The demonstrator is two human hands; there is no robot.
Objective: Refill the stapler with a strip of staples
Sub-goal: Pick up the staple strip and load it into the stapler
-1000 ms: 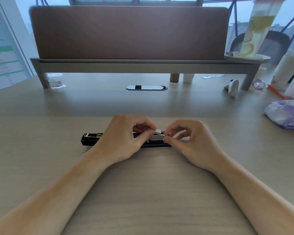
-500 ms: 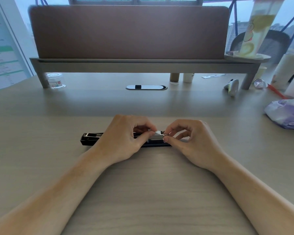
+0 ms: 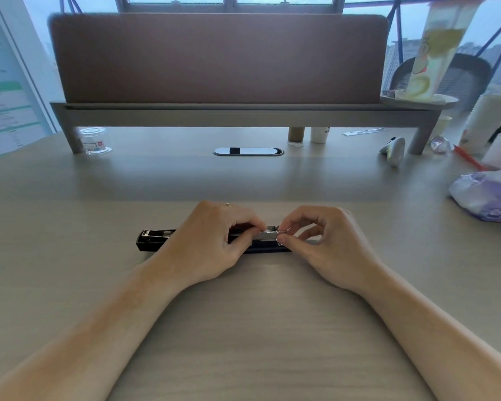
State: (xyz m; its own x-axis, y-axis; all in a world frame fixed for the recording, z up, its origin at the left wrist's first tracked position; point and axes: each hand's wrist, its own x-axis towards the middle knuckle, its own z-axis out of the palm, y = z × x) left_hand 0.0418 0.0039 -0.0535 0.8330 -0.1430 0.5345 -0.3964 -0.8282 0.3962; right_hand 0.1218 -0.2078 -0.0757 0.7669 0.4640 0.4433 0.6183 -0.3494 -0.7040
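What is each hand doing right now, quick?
Left hand: closed on the stapler, fingers pinching its silver staple channel.
Right hand: fingers pinched at the right end of that channel; what they hold cannot be told.

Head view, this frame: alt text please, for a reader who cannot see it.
Two bare hands work on a black stapler lying lengthwise on a pale wooden desk: the left hand grips its middle while the right hand pinches the metal staple rail at its right end. A brown desk divider stands behind.
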